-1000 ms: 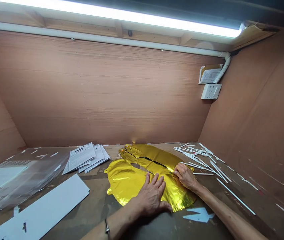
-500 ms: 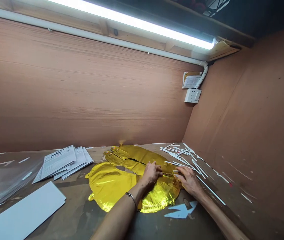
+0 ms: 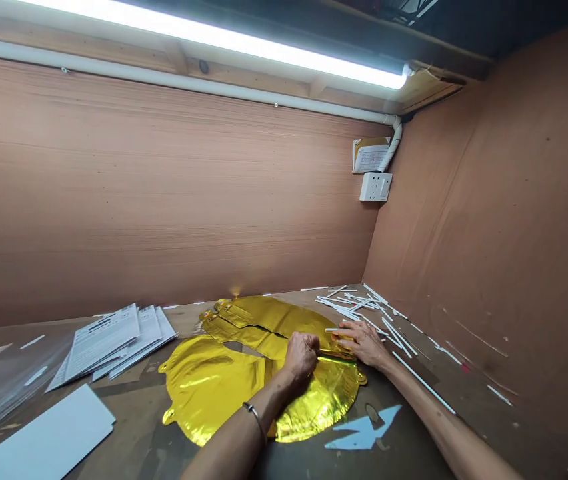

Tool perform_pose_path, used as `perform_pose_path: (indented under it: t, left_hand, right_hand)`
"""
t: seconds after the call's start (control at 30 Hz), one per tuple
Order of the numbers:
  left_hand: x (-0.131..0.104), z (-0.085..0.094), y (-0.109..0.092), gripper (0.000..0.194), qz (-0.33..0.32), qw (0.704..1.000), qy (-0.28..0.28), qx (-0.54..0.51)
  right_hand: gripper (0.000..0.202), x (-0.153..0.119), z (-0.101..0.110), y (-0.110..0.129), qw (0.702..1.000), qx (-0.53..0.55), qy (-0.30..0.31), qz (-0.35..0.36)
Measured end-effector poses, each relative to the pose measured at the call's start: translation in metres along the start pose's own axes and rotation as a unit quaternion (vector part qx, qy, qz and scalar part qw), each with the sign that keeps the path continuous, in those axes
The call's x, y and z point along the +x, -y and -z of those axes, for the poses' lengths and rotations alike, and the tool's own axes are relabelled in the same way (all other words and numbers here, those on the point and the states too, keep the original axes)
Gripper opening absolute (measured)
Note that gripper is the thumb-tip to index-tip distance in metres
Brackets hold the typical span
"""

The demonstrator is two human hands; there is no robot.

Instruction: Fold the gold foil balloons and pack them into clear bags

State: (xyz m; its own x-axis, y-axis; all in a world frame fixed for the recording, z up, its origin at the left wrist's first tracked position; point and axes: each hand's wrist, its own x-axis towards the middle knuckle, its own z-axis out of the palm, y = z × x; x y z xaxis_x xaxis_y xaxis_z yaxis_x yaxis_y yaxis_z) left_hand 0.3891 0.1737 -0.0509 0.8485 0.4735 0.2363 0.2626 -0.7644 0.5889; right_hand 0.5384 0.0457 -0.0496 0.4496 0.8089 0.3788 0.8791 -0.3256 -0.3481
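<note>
Flat gold foil balloons (image 3: 214, 380) lie overlapped on the table, with small tabs along their edges. My left hand (image 3: 302, 357) is closed in a fist on the middle of the foil, gripping a fold of it. A raised crease runs from this fist towards my right hand (image 3: 364, 343). That hand is at the right edge of the foil, its fingers bent over the foil and its thumb mostly hidden. By its fingertips shows the end of a thin white strip (image 3: 333, 329); whether the fingers hold this strip I cannot make out.
Thin white strips (image 3: 359, 303) lie scattered at the back right. Printed sheets (image 3: 107, 337) are stacked at left, near a white board (image 3: 44, 433) and clear plastic (image 3: 4, 387). A pale blue patch (image 3: 364, 430) marks the table front. Walls stand behind and right.
My left hand has closed from a loose, flat pose into a fist on the foil. My right hand has shifted slightly up and left over the foil's edge. The view has turned a little.
</note>
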Motion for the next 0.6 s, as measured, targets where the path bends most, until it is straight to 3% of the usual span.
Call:
perform_pose_path:
  t: [0.1, 0.27, 0.43, 0.5, 0.6]
  left_hand:
    - [-0.001, 0.003, 0.002, 0.019, 0.009, 0.999, -0.011, -0.028]
    - [0.000, 0.011, 0.003, 0.017, 0.034, 0.995, -0.035, -0.089]
    - [-0.002, 0.014, 0.003, 0.016, 0.044, 0.989, -0.054, -0.131]
    - [-0.003, 0.013, 0.002, 0.016, 0.046, 0.987, -0.059, -0.141]
    - [-0.005, 0.013, 0.000, 0.017, 0.049, 0.985, -0.063, -0.153]
  right_hand:
    - [0.014, 0.011, 0.007, -0.011, 0.999, 0.013, -0.011, -0.032]
    - [0.015, 0.011, 0.031, -0.016, 0.983, 0.062, -0.090, -0.150]
    - [0.038, -0.004, 0.032, 0.021, 0.947, 0.228, -0.031, -0.225]
    - [0.038, -0.009, 0.028, 0.036, 0.924, 0.299, -0.007, -0.237]
    - [0.027, -0.012, 0.023, 0.049, 0.887, 0.385, -0.019, -0.253]
